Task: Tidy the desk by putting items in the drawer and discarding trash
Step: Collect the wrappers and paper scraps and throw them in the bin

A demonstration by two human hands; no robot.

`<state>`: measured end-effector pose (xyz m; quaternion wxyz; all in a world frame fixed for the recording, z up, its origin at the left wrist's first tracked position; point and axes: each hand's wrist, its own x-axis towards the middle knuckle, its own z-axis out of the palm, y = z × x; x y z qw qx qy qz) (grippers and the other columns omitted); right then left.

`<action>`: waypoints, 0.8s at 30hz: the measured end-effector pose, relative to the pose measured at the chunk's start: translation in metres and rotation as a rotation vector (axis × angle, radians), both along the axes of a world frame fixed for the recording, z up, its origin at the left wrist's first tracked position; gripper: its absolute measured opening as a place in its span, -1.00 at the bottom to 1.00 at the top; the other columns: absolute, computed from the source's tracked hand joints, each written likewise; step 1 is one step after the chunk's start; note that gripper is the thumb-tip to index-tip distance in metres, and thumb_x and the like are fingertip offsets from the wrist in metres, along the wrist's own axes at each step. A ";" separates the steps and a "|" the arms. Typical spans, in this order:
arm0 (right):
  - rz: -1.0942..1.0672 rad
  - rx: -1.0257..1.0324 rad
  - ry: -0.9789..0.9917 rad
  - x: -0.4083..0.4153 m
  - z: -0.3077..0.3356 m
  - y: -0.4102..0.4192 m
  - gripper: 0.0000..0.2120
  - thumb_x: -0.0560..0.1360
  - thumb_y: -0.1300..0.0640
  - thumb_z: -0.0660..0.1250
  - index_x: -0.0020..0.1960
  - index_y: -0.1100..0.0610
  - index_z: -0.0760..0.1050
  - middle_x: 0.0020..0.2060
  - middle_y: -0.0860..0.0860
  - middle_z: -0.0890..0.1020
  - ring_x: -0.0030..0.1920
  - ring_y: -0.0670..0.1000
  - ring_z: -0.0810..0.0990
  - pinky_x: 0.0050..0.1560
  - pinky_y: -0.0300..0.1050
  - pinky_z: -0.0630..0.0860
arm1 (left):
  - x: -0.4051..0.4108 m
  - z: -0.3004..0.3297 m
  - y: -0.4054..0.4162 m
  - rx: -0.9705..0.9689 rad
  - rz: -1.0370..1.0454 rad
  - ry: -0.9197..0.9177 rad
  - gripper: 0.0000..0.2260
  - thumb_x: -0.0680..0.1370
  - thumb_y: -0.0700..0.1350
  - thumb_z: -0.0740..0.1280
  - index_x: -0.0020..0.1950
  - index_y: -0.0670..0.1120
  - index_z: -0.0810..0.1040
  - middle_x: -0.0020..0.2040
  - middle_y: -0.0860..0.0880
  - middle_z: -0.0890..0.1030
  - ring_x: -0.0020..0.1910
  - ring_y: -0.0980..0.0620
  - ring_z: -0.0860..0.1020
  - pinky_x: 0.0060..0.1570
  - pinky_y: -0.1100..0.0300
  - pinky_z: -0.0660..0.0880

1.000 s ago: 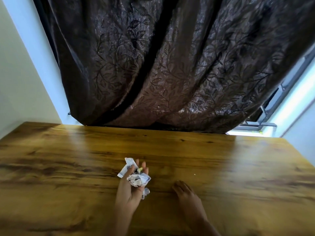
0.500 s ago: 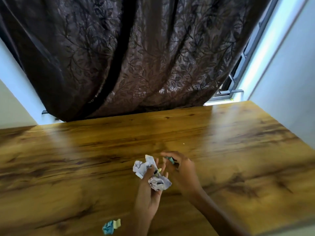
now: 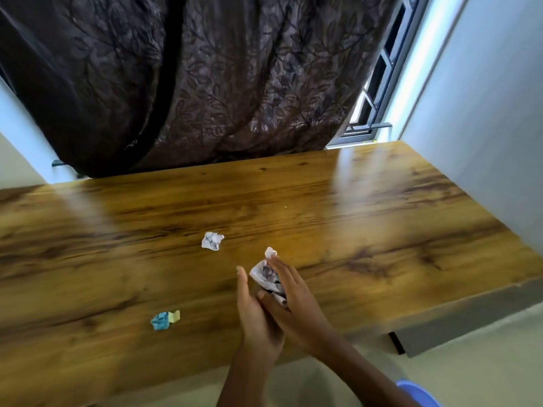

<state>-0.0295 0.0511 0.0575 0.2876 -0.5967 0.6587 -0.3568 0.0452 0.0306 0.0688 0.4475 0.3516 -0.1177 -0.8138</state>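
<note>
Trash-gathering is in hand — the right hand (image 3: 293, 301) grips crumpled paper (image 3: 266, 274), the left hand (image 3: 254, 312) seemingly released beside it — next, collect the white wad (image 3: 212, 241) and blue scrap (image 3: 164, 319).

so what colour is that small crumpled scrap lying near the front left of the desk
Blue with a pale yellow end: the crumpled scrap, seen in the head view, the only one.
</note>
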 end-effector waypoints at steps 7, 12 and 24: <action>-0.310 -0.095 0.039 -0.081 -0.011 0.100 -0.69 0.57 0.10 0.18 0.30 0.00 0.42 0.31 -0.15 0.44 0.30 -0.16 0.39 0.21 -0.30 0.34 | -0.096 -0.003 0.101 0.009 -0.146 -0.051 -0.41 0.56 0.28 -0.04 0.31 -0.07 0.48 0.18 -0.11 0.62 0.17 -0.05 0.57 0.15 0.12 0.43; -0.564 -0.126 -0.101 -0.139 -0.046 0.185 -0.75 0.46 0.16 0.20 0.06 0.05 0.59 0.03 -0.07 0.63 0.06 -0.13 0.54 0.11 -0.34 0.39 | -0.163 -0.034 0.183 0.065 -0.301 -0.066 -0.42 0.56 0.28 -0.07 0.29 -0.06 0.48 0.11 -0.05 0.65 0.20 0.00 0.53 0.34 0.13 0.31; -1.217 0.213 -1.085 -0.278 -0.168 0.327 -0.86 0.54 0.35 0.21 -0.08 0.29 0.54 -0.34 0.11 0.62 -0.45 -0.07 0.61 -0.47 -0.29 0.53 | -0.270 -0.158 0.286 0.305 -0.690 -0.324 -0.34 0.57 0.29 -0.16 0.50 -0.11 0.22 0.48 -0.02 0.30 0.43 0.03 0.31 0.38 0.12 0.20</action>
